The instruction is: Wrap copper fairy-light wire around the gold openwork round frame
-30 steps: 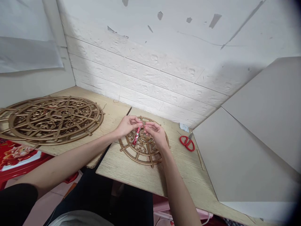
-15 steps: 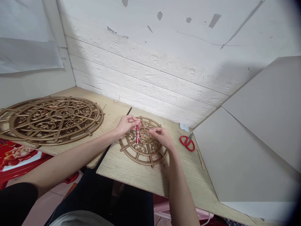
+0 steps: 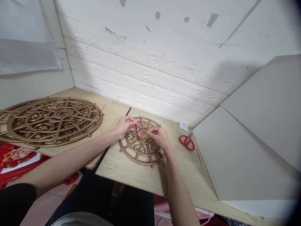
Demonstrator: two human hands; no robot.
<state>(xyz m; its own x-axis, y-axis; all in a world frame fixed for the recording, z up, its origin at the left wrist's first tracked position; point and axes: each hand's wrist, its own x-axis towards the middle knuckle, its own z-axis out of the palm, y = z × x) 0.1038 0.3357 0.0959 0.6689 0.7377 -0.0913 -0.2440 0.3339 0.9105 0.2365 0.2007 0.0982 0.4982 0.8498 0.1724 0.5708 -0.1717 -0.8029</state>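
Note:
My left hand pinches the upper end of a small red-and-white tube-shaped piece, which hangs tilted over a round gold openwork panel. My right hand is closed with thumb and fingertips together above the centre of that panel. What its fingertips hold, if anything, is too small to make out. The panel lies flat on the wooden table, with scroll patterns between its rings and spokes.
Several larger gold openwork panels are stacked on the left. Red-handled scissors lie to the right, near a thin stick and a crumpled pale wrapper. A white textured wall closes off the back.
The red-and-white piece has gone from nearly upright to tilted. My right hand has moved slightly left, closer to it; my left hand has barely shifted.

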